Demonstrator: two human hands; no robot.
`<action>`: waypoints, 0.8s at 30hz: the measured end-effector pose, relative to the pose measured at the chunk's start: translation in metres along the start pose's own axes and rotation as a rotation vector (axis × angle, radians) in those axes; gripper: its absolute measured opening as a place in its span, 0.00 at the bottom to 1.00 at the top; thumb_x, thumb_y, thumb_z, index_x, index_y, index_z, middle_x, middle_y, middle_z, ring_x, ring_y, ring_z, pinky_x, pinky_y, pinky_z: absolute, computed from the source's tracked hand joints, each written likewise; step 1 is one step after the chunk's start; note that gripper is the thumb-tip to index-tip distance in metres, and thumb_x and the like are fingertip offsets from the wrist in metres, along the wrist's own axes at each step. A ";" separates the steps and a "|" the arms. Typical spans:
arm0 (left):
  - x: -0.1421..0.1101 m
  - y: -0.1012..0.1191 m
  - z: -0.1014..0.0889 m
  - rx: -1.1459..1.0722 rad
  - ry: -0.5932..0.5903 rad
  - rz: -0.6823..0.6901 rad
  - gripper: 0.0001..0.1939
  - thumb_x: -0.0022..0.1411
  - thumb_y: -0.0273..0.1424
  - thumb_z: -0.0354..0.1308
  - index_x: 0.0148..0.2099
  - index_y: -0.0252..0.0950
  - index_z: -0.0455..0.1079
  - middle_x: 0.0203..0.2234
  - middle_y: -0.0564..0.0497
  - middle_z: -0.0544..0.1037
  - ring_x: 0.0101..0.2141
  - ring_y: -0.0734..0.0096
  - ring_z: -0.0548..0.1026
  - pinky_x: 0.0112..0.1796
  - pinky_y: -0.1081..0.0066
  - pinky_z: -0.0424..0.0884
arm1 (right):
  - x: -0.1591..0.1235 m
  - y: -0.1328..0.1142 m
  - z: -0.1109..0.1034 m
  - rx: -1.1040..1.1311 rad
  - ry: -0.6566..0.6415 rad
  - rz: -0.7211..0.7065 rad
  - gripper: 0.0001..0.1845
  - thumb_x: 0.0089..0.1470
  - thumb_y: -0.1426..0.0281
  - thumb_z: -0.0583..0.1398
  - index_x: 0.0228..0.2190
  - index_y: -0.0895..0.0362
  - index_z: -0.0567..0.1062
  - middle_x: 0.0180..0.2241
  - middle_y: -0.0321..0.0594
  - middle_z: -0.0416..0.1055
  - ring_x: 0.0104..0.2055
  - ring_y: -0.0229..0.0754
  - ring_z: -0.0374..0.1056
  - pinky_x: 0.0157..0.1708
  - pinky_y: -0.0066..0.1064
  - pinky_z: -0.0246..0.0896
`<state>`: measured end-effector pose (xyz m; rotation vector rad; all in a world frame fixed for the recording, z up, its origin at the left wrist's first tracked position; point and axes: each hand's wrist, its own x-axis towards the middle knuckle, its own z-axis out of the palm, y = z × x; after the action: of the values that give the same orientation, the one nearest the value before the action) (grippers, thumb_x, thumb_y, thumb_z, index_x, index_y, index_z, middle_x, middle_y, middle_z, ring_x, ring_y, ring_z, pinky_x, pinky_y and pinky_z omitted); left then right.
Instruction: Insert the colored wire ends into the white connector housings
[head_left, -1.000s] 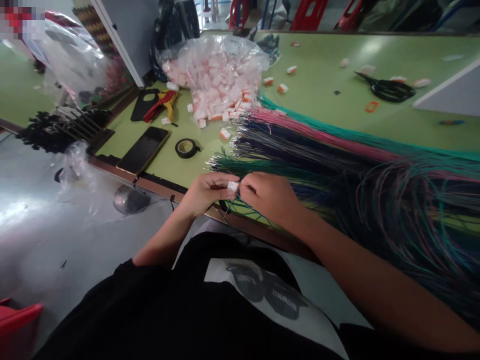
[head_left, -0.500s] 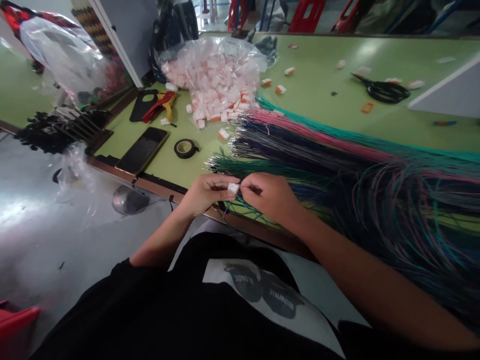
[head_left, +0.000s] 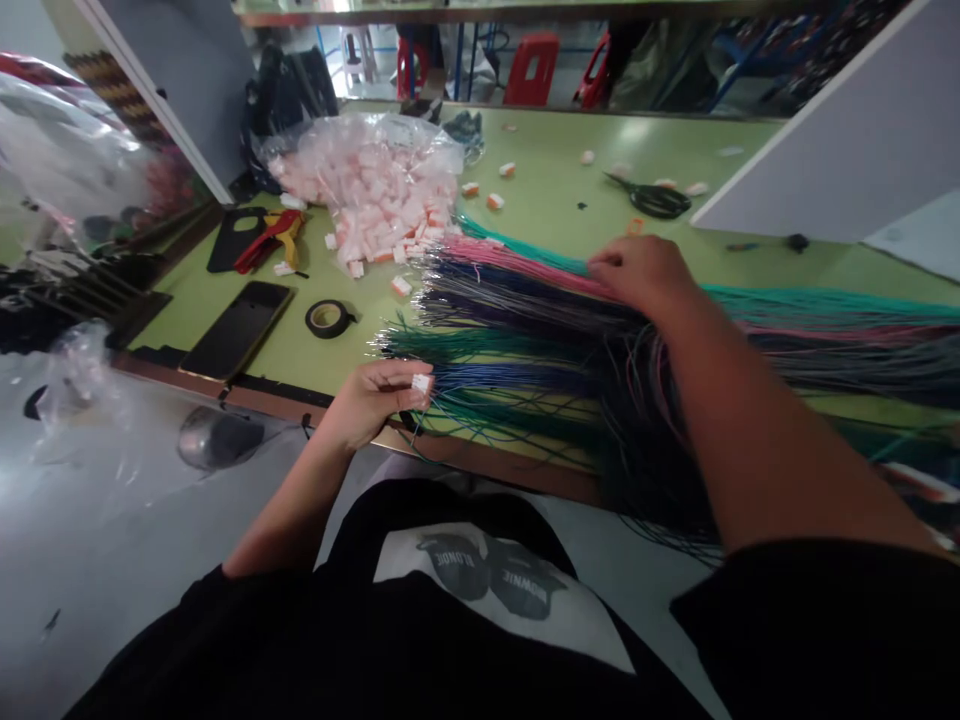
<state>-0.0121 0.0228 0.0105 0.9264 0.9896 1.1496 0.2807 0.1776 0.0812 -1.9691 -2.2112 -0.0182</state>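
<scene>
Between the thumb and fingers of my left hand (head_left: 379, 400) is a small white connector housing (head_left: 421, 383), held over the table's front edge. Thin blue and green wires (head_left: 480, 410) run beside and below it; which of them enter the housing cannot be made out. My right hand (head_left: 649, 270) is over the far side of the wire bundles, fingers curled and closed at the pink wires (head_left: 525, 264) and the teal wires (head_left: 551, 254). What its fingertips pinch, if anything, is hidden. Dark blue and grey wires (head_left: 517, 295) lie nearer me, their metal-tipped ends toward the left.
A clear bag of white and orange connectors (head_left: 382, 190) lies at the back left. Closer are red and yellow wire strippers (head_left: 271, 240), a phone (head_left: 238, 330) and black tape (head_left: 328, 318). Black scissors (head_left: 656, 200) lie behind the wires, near a white panel (head_left: 817, 150).
My right hand has left the connector and moved right and away from me to the pink and teal wires. My left hand still holds the housing. The camera view has shifted.
</scene>
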 end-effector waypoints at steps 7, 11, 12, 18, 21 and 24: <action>-0.001 0.002 0.002 0.020 0.006 -0.015 0.14 0.39 0.25 0.74 0.33 0.35 0.80 0.25 0.51 0.82 0.25 0.73 0.77 0.30 0.72 0.77 | 0.011 0.025 0.045 -0.108 0.010 0.021 0.16 0.53 0.74 0.53 0.39 0.56 0.80 0.43 0.52 0.76 0.44 0.52 0.70 0.39 0.37 0.60; -0.002 0.002 0.002 0.032 0.002 -0.013 0.15 0.40 0.26 0.74 0.34 0.34 0.80 0.26 0.51 0.82 0.26 0.73 0.77 0.31 0.72 0.77 | 0.014 0.037 0.049 0.002 0.086 0.037 0.15 0.53 0.72 0.54 0.36 0.57 0.79 0.40 0.51 0.77 0.40 0.51 0.70 0.37 0.36 0.59; -0.002 0.002 0.002 0.028 0.004 -0.014 0.15 0.40 0.25 0.74 0.34 0.34 0.80 0.26 0.51 0.82 0.26 0.73 0.77 0.31 0.72 0.77 | 0.014 0.037 0.050 0.044 0.096 0.027 0.14 0.53 0.71 0.54 0.36 0.56 0.79 0.39 0.50 0.78 0.39 0.50 0.70 0.36 0.36 0.59; -0.001 0.003 0.003 -0.016 0.012 -0.023 0.14 0.39 0.26 0.75 0.33 0.35 0.80 0.25 0.52 0.82 0.24 0.75 0.76 0.29 0.75 0.76 | 0.010 0.029 0.034 0.356 0.051 -0.002 0.05 0.46 0.66 0.63 0.26 0.55 0.78 0.29 0.43 0.76 0.33 0.44 0.67 0.33 0.34 0.53; 0.000 0.001 0.001 -0.007 0.001 -0.018 0.15 0.40 0.26 0.74 0.34 0.34 0.80 0.24 0.52 0.82 0.24 0.75 0.76 0.30 0.74 0.75 | 0.008 0.035 0.010 0.517 0.215 0.124 0.06 0.50 0.68 0.59 0.24 0.55 0.75 0.21 0.39 0.69 0.28 0.39 0.61 0.30 0.34 0.50; 0.001 -0.001 0.000 -0.030 -0.002 -0.029 0.15 0.41 0.25 0.74 0.35 0.34 0.80 0.25 0.51 0.82 0.25 0.75 0.76 0.30 0.74 0.75 | 0.003 0.041 -0.012 0.902 0.375 0.333 0.09 0.54 0.72 0.54 0.23 0.51 0.68 0.14 0.28 0.53 0.20 0.35 0.49 0.26 0.35 0.47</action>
<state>-0.0116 0.0236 0.0095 0.8865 0.9784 1.1362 0.3225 0.1842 0.0891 -1.5840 -1.2773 0.5114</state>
